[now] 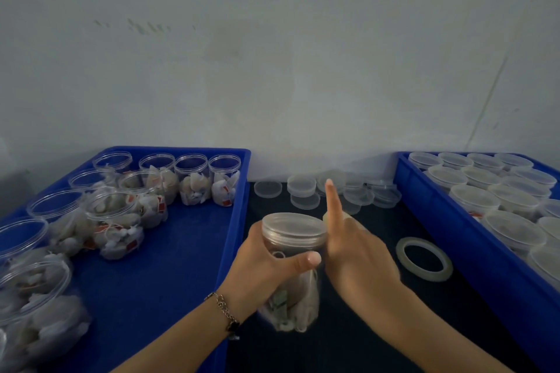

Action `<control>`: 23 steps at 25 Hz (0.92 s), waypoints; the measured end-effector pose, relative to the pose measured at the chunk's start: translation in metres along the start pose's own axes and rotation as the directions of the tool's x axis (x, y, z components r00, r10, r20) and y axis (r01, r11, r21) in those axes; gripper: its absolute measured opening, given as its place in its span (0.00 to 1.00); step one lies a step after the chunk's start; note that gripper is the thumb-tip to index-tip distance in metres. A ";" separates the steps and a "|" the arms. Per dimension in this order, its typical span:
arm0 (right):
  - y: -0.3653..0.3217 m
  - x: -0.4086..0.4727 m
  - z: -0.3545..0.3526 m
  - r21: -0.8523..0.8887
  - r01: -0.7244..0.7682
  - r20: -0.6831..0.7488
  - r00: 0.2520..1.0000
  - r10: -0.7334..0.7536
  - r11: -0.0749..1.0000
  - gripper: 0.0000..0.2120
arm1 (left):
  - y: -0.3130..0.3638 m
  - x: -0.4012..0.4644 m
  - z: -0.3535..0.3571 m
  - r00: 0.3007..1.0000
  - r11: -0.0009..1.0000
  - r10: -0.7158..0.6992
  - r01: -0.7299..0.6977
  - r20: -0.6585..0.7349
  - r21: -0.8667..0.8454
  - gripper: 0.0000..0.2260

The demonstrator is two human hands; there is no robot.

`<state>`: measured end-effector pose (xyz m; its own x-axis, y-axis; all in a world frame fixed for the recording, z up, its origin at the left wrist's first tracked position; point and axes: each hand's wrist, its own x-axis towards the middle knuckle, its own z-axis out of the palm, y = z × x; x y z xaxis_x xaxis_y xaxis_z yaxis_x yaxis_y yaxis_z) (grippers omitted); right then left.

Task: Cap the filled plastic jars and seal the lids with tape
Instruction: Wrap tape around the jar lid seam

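Fingers of the left hand (266, 263) are curled round a capped jar (292, 266), held above the dark tabletop (378, 327). Left: blue tray (169, 266) of uncapped filled jars (194, 180). Right hand (354, 254) is pressed against the jar's side, forefinger straight; the other fingers cannot be told. Loose lids (301, 185) behind. Tape roll (424, 259) lies flat beside a second tray (448, 251) of capped jars (474, 198).

Left hand (266, 269) grips capped jar (292, 266); right hand (354, 254) flat against lid (293, 228), forefinger straight.
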<state>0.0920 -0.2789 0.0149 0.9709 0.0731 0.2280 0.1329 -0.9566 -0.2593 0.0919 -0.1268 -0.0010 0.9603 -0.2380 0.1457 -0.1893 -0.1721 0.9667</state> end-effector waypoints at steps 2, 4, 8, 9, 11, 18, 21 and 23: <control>0.000 -0.004 -0.003 0.158 0.084 0.087 0.991 -0.098 0.984 0.51 | 0.001 0.000 -0.002 0.993 1.000 0.002 -0.003 -0.117 -0.013 0.41; 0.004 -0.005 -0.012 0.448 0.071 0.164 0.973 -0.160 0.891 0.47 | 0.005 -0.001 -0.006 0.983 0.995 -0.028 0.010 -0.181 -0.101 0.28; 0.014 -0.020 -0.014 0.871 -0.063 0.207 0.946 -0.247 0.488 0.40 | 0.011 -0.001 -0.010 0.965 0.917 -0.241 0.193 -0.100 -0.348 0.31; 0.015 -0.024 -0.013 0.890 -0.048 0.189 0.944 -0.270 0.454 0.35 | 0.013 -0.002 -0.009 0.954 0.892 -0.290 0.242 -0.072 -0.381 0.35; 0.021 -0.028 -0.014 0.836 0.079 0.077 0.963 -0.259 0.543 0.28 | 0.016 -0.003 -0.008 0.943 0.866 -0.331 0.294 -0.024 -0.404 0.39; 0.046 -0.013 -0.046 0.456 0.271 0.007 0.952 -0.308 0.848 0.25 | 0.021 -0.005 -0.013 0.962 0.906 -0.271 0.241 -0.042 -0.347 0.35; 0.052 -0.004 -0.054 0.353 0.267 0.003 0.958 -0.286 0.897 0.24 | 0.020 -0.003 -0.016 0.967 0.919 -0.244 0.210 -0.066 -0.333 0.34; 0.052 0.001 -0.053 0.308 0.248 -0.023 0.967 -0.253 0.918 0.22 | 0.020 -0.003 -0.017 0.974 0.920 -0.222 0.197 -0.038 -0.339 0.36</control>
<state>0.0889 -0.3437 0.0514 0.9007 0.3064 0.3079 0.4241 -0.7736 -0.4709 0.0886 -0.1129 0.0210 0.9854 -0.1573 -0.0651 0.0843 0.1185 0.9894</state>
